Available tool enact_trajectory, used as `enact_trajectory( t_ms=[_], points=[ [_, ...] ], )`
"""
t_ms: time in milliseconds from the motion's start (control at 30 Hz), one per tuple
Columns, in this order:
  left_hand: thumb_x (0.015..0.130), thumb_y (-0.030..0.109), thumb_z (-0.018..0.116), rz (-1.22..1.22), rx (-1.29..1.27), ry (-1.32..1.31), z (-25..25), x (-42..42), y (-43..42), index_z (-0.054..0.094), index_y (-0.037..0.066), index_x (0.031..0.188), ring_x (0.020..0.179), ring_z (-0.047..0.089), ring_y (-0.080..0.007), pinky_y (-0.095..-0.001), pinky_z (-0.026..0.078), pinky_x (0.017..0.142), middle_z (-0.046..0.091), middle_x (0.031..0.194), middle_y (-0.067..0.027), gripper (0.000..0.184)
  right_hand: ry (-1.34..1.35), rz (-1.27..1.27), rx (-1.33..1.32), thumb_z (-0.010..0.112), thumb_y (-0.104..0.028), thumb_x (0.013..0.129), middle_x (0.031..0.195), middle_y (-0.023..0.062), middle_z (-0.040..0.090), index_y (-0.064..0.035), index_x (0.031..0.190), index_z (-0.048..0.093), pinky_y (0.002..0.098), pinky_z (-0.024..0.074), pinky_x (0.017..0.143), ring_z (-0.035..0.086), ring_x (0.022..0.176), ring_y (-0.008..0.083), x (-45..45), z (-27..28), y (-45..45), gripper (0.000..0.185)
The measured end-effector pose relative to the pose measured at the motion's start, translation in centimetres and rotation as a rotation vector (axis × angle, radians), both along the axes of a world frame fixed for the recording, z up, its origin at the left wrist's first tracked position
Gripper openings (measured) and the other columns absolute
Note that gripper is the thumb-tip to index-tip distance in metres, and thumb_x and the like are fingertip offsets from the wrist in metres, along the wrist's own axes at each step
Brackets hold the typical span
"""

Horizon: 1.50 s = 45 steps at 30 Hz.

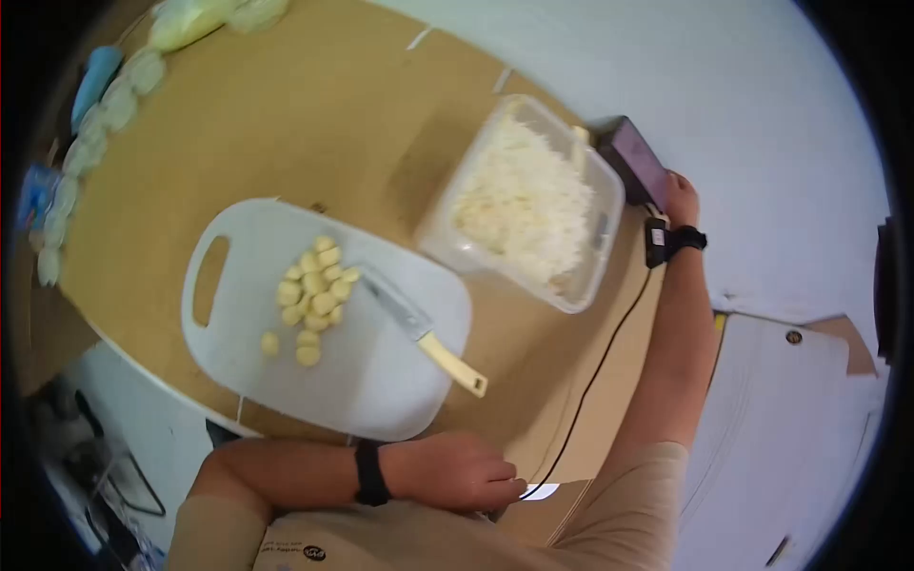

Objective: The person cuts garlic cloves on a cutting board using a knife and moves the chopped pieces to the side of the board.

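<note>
My right hand [680, 200] reaches to the table's right edge and grips the end of a dark rectangular box [636, 164]; most of its fingers are hidden. The box stands beside a clear plastic tub [609, 205] heaped with white shredded or chopped food [533, 200]. My left hand [457, 471] is held close to my body with its fingers curled; what they hold, if anything, is hidden. A thin black cable [602, 366] runs from a small black device [656, 242] at my right wrist down to the left fingertips.
A white cutting board [248, 357] bears several pale yellow round pieces [314, 285] and a knife [452, 364] with a cream handle. Clear plastic cups [119, 105], a blue object [95, 81] and a bag [190, 21] line the table's [314, 105] far left edge.
</note>
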<state>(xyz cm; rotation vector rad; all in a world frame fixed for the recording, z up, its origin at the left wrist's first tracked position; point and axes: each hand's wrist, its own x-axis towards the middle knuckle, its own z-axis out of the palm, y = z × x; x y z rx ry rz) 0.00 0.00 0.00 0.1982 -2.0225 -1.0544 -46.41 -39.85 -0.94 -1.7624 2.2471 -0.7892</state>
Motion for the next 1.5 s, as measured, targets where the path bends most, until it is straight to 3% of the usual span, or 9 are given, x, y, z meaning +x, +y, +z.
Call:
enact_trajectory(
  t_ms=[367,633,700,833,1033,1167,1400,1433,1500],
  points=[
    [0.090,0.017,0.071,0.018,-0.048,0.006,-0.4,-0.8,0.5,0.063,0.006,0.100,0.062,0.064,-0.0245,-0.0392,0.049,0.051,0.057,0.074,-0.0045,0.017,0.299,-0.131,0.075,0.048,-0.048,0.108,0.113,0.0242,0.078,-0.0016,0.124,0.077,0.0448,0.0557,0.096,0.075,0.107,0.0398,2.8,2.6,1.2,0.057],
    [0.091,0.019,0.073,0.094,-0.122,-0.019,-1.2,-1.2,0.7,0.060,0.010,0.090,0.060,0.061,-0.0248,-0.0393,0.048,0.049,0.054,0.072,-0.0038,0.016,0.243,-0.023,-0.203,0.050,-0.045,0.111,0.143,0.0247,0.067,0.0032,0.154,0.052,0.0410,0.0488,0.112,0.064,0.134,0.0373,1.9,4.6,5.8,0.065],
    [0.092,0.020,0.073,0.123,-0.121,0.009,-1.6,-1.4,1.3,0.061,0.011,0.090,0.059,0.061,-0.0244,-0.0393,0.047,0.049,0.053,0.071,-0.0033,0.016,-0.237,-0.004,-0.336,0.049,-0.036,0.114,0.139,0.0226,0.070,0.0017,0.158,0.048,0.0383,0.0542,0.106,0.072,0.121,0.0326,3.7,5.6,9.8,0.058],
    [0.093,0.021,0.073,0.169,-0.188,0.031,-1.4,-1.3,0.9,0.065,0.012,0.093,0.058,0.060,-0.0224,-0.0381,0.047,0.050,0.052,0.071,-0.0018,0.012,-0.397,-0.031,-0.198,0.042,-0.026,0.117,0.128,0.0171,0.074,-0.0019,0.163,0.039,0.0313,0.0597,0.084,0.078,0.091,0.0222,10.2,10.1,22.1,0.053],
    [0.092,0.019,0.076,0.133,-0.165,0.115,-0.6,-1.6,1.1,0.074,0.013,0.104,0.062,0.063,-0.0219,-0.0379,0.050,0.053,0.060,0.076,-0.0018,0.013,-0.336,0.266,-0.041,0.047,0.000,0.102,0.148,0.0098,0.062,-0.0061,0.158,0.046,0.0293,0.0573,0.084,0.075,0.098,0.0183,15.6,8.5,33.7,0.057],
    [0.090,0.016,0.078,0.187,-0.223,0.090,1.9,-0.7,1.1,0.076,0.012,0.109,0.067,0.067,-0.0225,-0.0372,0.052,0.055,0.065,0.080,-0.0017,0.019,-0.169,0.442,0.185,0.070,-0.006,0.094,0.118,0.0106,0.074,-0.0027,0.128,0.069,0.0329,0.0573,0.084,0.072,0.097,0.0188,24.4,8.0,37.3,0.034],
    [0.090,0.009,0.075,0.529,-0.517,-0.310,4.1,9.4,-2.1,0.080,0.010,0.115,0.073,0.066,-0.0246,-0.0374,0.054,0.065,0.068,0.085,-0.0061,0.026,-0.097,0.827,0.082,0.082,-0.017,0.088,0.111,0.0137,0.073,-0.0038,0.119,0.073,0.0399,0.0581,0.082,0.071,0.097,0.0293,31.1,4.4,35.1,0.035],
    [0.097,0.010,0.072,0.566,-0.083,-0.352,4.4,11.5,-2.7,0.079,0.005,0.115,0.075,0.066,-0.0249,-0.0354,0.054,0.068,0.069,0.088,-0.0095,0.020,-0.100,0.825,0.132,0.083,-0.018,0.087,0.111,0.0146,0.073,-0.0036,0.118,0.073,0.0418,0.0583,0.084,0.071,0.097,0.0312,31.5,4.2,35.0,0.035],
    [0.101,0.009,0.069,0.694,-0.012,-0.465,4.3,15.9,-5.2,0.077,0.000,0.115,0.078,0.064,-0.0217,-0.0325,0.052,0.071,0.069,0.093,-0.0107,0.019,-0.090,0.825,0.109,0.083,-0.018,0.087,0.110,0.0153,0.073,-0.0035,0.117,0.073,0.0418,0.0581,0.086,0.071,0.097,0.0315,32.0,3.2,35.1,0.035]
  ],
)
